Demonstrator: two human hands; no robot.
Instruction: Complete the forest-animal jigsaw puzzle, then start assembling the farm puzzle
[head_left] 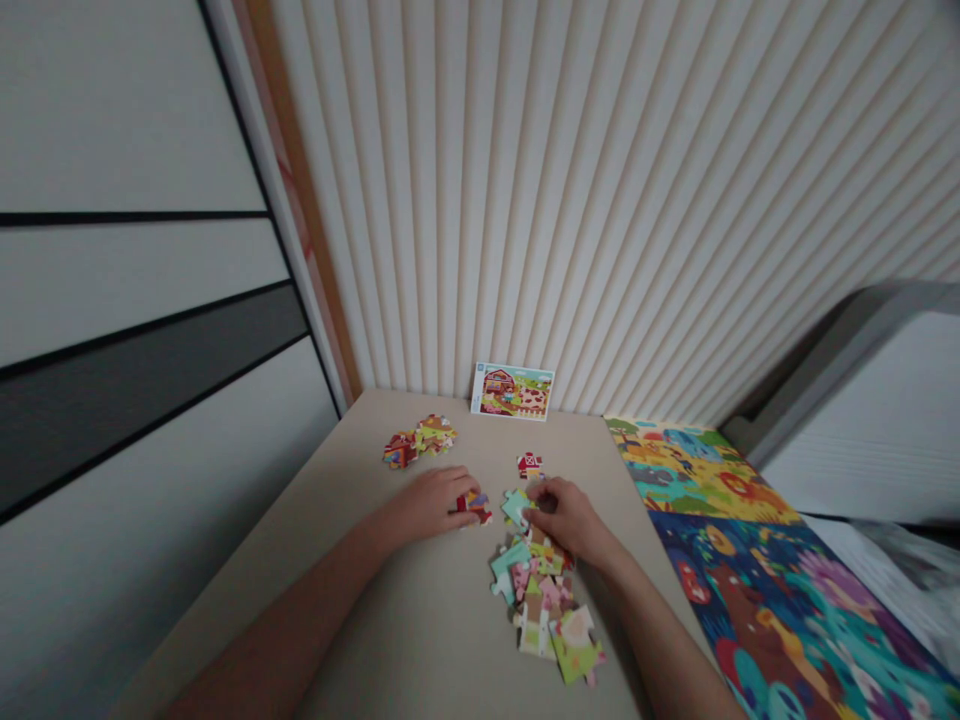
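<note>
Hands, two, set apart above the table (420, 610). Left hand (429, 505): thumb and fingers closed around a red-and-purple puzzle piece (481, 508). Right hand (574, 520): fingertips pinching a mint puzzle piece (514, 505) at the top of the heap.

Heap of loose pieces (534, 620), overlapping, in front of and beside the right hand. Barn piece (529, 463), red, lay by itself just beyond. Piece cluster (437, 436), at the table's far left; whether its parts interlocked could not be told.

Progress, as judged: early. No assembled section could be made out between the hands; most pieces appeared unplaced.

Picture card (517, 391), farm scene with red barn and spotted cow, stood propped against a pleated panel (450, 200). Markings: small blue mark at its upper left corner, illegible; no brand or wording could be read.
</note>
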